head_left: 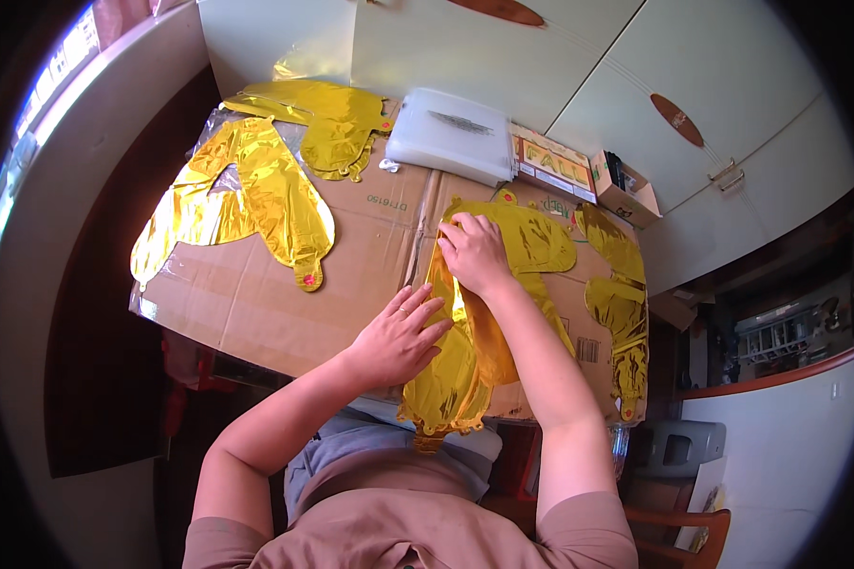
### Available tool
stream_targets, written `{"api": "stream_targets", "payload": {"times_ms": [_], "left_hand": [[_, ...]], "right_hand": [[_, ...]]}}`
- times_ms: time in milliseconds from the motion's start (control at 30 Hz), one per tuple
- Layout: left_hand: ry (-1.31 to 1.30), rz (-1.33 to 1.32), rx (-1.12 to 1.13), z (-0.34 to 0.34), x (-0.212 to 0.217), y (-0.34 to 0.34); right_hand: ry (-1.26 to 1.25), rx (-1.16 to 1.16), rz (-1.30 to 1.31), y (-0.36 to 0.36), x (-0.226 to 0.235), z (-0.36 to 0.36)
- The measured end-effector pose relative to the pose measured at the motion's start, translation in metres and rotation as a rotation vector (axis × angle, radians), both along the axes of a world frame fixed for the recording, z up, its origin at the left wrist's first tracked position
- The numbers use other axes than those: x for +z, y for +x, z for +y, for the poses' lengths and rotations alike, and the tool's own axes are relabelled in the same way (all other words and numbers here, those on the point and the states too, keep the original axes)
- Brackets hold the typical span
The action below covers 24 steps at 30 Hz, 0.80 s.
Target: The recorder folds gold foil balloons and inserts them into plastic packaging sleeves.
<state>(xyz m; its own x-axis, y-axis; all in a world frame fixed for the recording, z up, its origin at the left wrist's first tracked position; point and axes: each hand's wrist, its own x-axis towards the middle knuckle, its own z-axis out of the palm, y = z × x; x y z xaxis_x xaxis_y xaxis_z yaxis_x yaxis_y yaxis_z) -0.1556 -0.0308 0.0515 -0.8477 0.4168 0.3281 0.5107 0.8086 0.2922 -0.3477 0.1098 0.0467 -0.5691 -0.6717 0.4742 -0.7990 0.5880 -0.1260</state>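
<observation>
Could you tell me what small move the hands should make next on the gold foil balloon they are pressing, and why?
Probably slide the left hand down the gold foil balloon toward its lower end, while the right hand pins the top. Both palms lie flat on it on the cardboard, and the lower part near the table edge looks crinkled and puffy, so it likely needs smoothing.

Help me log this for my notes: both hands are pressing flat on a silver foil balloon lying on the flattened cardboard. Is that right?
Not quite: the foil balloon is gold, not silver. The head view shows the left hand and right hand both flat on it, on the flattened cardboard.
</observation>
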Motion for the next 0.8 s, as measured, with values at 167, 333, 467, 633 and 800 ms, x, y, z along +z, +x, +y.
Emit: {"api": "stream_targets", "payload": {"times_ms": [167, 333, 467, 633, 800], "left_hand": [[-0.037, -0.015, -0.005, 0.0, -0.001, 0.001], [-0.071, -0.021, -0.01, -0.003, -0.001, 0.012], [-0.06, -0.06, -0.05, -0.005, -0.001, 0.031], [-0.029, -0.162, -0.132, -0.009, 0.002, 0.071], [-0.008, -0.233, -0.196, -0.012, 0.005, 0.108]], "right_hand": [[0.022, -0.034, 0.038, 0.001, 0.0, -0.007], [0.023, -0.043, 0.09, 0.002, -0.005, -0.013], [0.031, -0.054, 0.122, 0.006, -0.009, -0.012], [0.058, -0.068, 0.117, 0.007, -0.014, -0.012], [0.07, -0.083, 0.097, 0.009, -0.012, -0.013]]}}
